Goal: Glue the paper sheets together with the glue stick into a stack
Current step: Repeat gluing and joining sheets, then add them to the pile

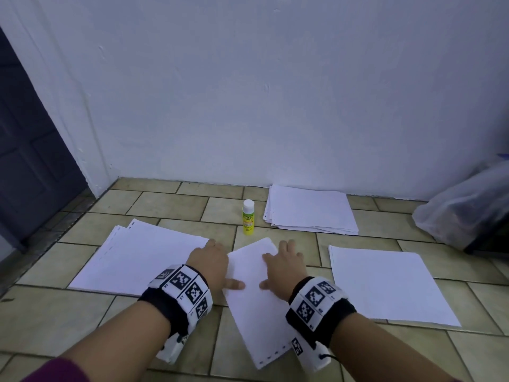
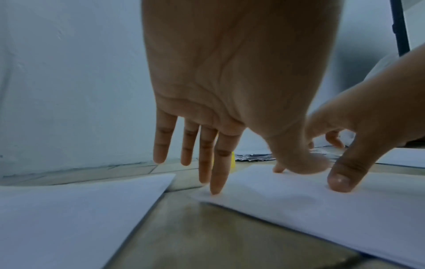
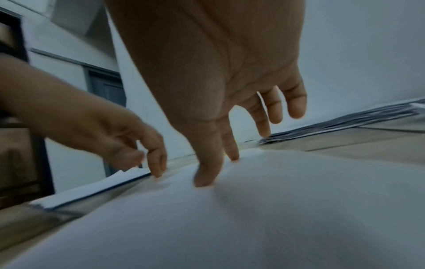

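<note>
The head view alone takes in the whole layout on the tiled floor: a narrow paper sheet lying at a slant in the middle, a wide paper stack towards the floor's left edge, a single large sheet towards the right edge, and a looser pile of sheets against the wall at the far edge. The glue stick stands upright with its white cap on, just left of that far pile and beyond the middle sheet, well apart from both hands. A clear plastic bag slumps at the far right corner, and a dark door fills the left side.

The left wrist view gives what the head view hides: the left hand is spread, fingers straight and pointing down, with the index fingertip touching the near corner of the middle sheet and the thumb pressing its top. The other fingers hang over the bare tile between that sheet and the left stack. A sliver of the yellow glue stick shows behind the fingers.

The right wrist view, blurred, shows the right hand likewise opened out, thumb and index tip pressing on the white sheet, the remaining fingers lifted off it. The far pile appears beyond. Neither hand grips anything; both rest flat-fingered on the middle sheet, wrists angled inward towards each other.
</note>
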Motion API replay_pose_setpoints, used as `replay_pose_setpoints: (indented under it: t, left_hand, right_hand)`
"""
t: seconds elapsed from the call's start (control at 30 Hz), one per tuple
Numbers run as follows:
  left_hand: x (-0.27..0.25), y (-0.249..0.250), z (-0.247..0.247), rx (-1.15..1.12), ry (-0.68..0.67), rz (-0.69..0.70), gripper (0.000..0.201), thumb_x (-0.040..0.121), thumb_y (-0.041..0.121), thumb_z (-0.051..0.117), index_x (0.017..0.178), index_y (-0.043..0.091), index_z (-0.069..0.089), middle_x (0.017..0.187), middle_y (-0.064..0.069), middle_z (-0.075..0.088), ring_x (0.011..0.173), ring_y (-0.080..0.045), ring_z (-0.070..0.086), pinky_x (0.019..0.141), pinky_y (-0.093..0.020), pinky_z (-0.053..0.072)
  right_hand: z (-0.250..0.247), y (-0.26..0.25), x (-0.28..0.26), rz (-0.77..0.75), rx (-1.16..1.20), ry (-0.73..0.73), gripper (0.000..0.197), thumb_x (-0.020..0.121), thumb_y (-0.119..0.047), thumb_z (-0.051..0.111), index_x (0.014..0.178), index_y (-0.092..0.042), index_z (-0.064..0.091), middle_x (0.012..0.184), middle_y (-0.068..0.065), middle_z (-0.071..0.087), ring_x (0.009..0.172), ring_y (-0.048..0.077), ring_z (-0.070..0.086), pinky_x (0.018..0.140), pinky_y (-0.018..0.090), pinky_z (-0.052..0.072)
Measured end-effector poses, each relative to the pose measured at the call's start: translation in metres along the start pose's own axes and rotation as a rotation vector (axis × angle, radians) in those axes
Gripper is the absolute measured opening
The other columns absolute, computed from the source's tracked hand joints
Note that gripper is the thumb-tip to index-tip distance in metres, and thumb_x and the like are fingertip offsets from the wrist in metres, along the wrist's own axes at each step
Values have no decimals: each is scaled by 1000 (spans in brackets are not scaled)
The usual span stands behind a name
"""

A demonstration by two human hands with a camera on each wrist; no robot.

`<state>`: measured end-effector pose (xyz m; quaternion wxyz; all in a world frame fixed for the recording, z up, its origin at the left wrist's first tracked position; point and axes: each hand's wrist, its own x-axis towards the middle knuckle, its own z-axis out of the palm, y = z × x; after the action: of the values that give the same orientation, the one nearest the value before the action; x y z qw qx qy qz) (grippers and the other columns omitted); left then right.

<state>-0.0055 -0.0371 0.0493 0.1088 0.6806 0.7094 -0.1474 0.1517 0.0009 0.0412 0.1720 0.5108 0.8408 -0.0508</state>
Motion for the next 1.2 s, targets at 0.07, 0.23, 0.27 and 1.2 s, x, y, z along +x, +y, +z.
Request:
replay_pose_setpoints:
  t: [0.07, 0.23, 0.27, 1.2]
  left_hand:
    - [0, 1, 2, -62, 27, 7, 68, 82, 58, 63, 126, 10, 44, 133, -3, 40, 125, -19, 36, 87, -31, 39]
    - [-5, 4, 9, -137, -18, 197, 70, 80, 39, 72, 136, 15, 38, 144, -1, 33, 132, -21, 34, 102, -36, 39]
    - [-5, 4, 8, -116, -30, 191, 69, 77, 42, 74, 132, 15, 42, 136, -2, 39, 127, -21, 39, 100, -36, 41]
    - [0, 18, -6, -98, -71, 173, 47, 88, 45, 63, 121, 13, 54, 129, -5, 46, 115, -22, 49, 93, -33, 40]
  right_hand:
    - [-2, -12, -5, -38, -22, 9, 33, 94, -20, 50, 125, -8, 48, 129, 17, 42, 122, 34, 35, 92, 36, 39]
    - [2, -39, 3, -55, 140, -43, 35, 93, -16, 50, 125, -3, 45, 128, 18, 44, 122, 34, 39, 95, 35, 40]
    - [3, -44, 5, -50, 156, -59, 38, 93, -20, 52, 126, -3, 44, 128, 17, 44, 123, 34, 38, 96, 36, 39]
    - [7, 19, 3, -6, -26, -130, 63, 94, -30, 54, 149, -22, 23, 150, 22, 22, 138, 41, 16, 102, 50, 35]
